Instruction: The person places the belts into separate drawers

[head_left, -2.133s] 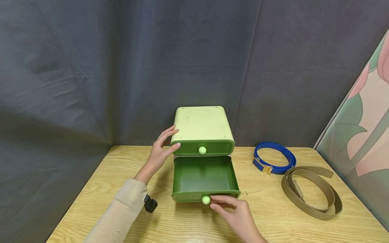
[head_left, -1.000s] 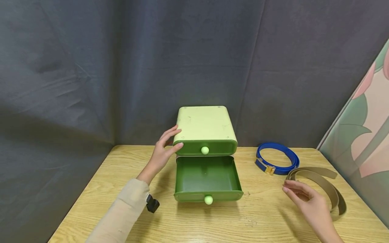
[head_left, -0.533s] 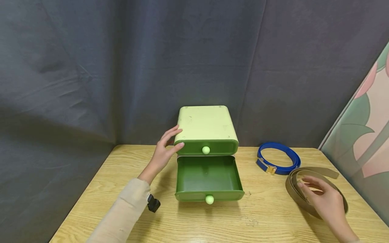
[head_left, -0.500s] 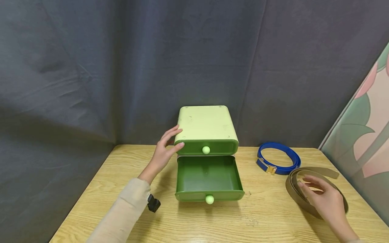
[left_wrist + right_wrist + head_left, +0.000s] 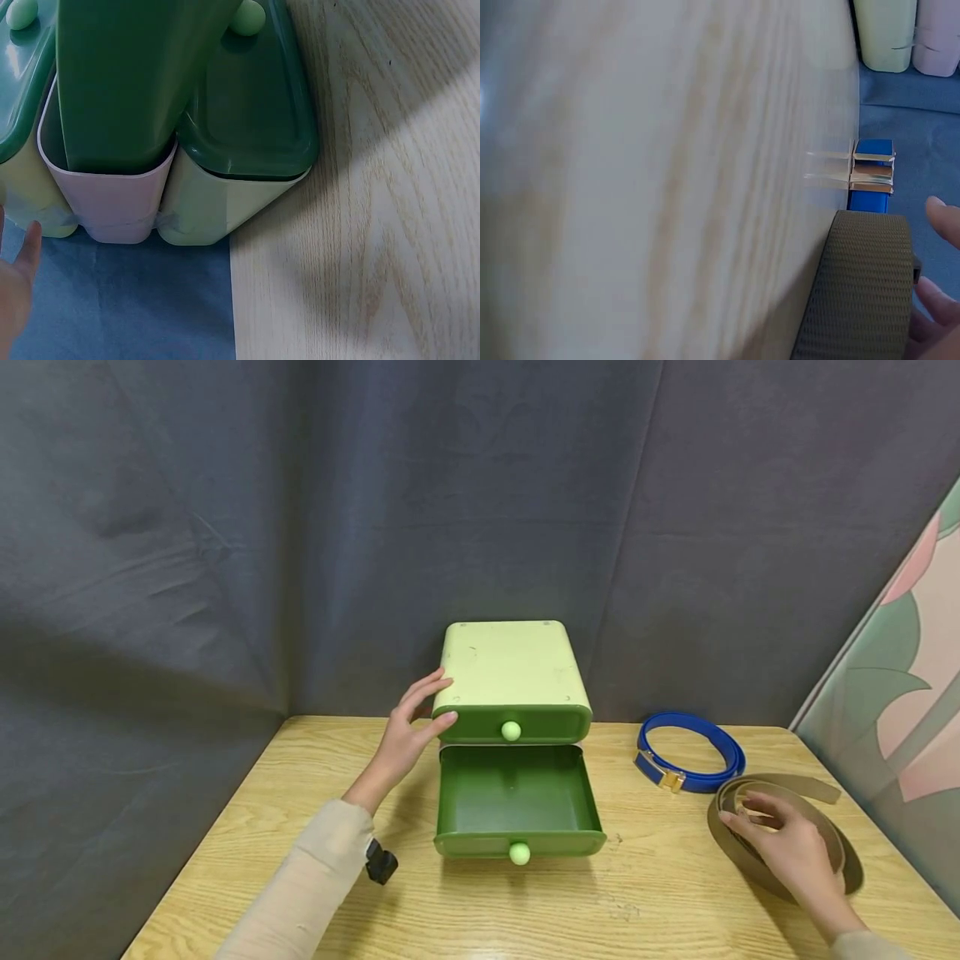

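Note:
A small chest of drawers (image 5: 513, 660) with a pale yellow-green top stands at the back of the table. Its upper drawer (image 5: 551, 724) is shut and the lower drawer (image 5: 517, 793) is pulled out, bare inside. My left hand (image 5: 401, 735) rests on the chest's left side, fingers on the top edge and thumb at the front corner. My right hand (image 5: 787, 843) is over the coiled brown webbing belt (image 5: 738, 860), its thumb and fingers curled at the inner turns by the buckle. The right wrist view shows the belt (image 5: 859, 292) on edge, fingertips (image 5: 934, 296) beside its buckle.
A coiled blue belt (image 5: 690, 777) with a gold buckle (image 5: 672, 779) lies just behind the brown one. A dark curtain (image 5: 480, 510) hangs behind the table (image 5: 300, 793); a flowered panel (image 5: 900, 693) borders the right side.
My right hand has let go of the lower drawer's knob, moved right to the brown belt and reached into its coil, whose inner turns have shifted. My left hand has stayed on the chest.

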Demonstrator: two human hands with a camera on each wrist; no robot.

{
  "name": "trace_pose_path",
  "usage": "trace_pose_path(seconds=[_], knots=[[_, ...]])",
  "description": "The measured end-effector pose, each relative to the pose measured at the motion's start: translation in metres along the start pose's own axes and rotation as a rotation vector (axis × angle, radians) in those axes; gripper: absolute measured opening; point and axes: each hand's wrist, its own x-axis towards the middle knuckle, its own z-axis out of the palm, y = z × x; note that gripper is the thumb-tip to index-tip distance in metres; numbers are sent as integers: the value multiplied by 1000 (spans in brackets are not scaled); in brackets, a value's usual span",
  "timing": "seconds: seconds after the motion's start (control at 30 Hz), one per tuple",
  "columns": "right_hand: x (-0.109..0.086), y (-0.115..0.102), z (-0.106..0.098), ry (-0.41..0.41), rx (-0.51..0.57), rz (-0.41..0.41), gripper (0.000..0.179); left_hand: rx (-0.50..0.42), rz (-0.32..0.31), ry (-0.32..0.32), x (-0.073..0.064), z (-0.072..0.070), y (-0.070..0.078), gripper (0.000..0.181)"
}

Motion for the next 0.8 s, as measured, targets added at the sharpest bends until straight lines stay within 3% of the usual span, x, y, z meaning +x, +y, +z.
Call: trace_pose_path(seconds=[0.3,0.4,0.67,0.8], knots=[[12,0,2,-148,-128,32,82,9,-5,3,1,0,1,48],[13,0,2,-180,-121,32,81,2,-5,3,0,0,0,48],[8,4,2,-111,-51,-30,54,-3,3,4,0,0,0,48],[3,2,0,-69,-36,-33,50,-4,6,1,0,0,0,48]])
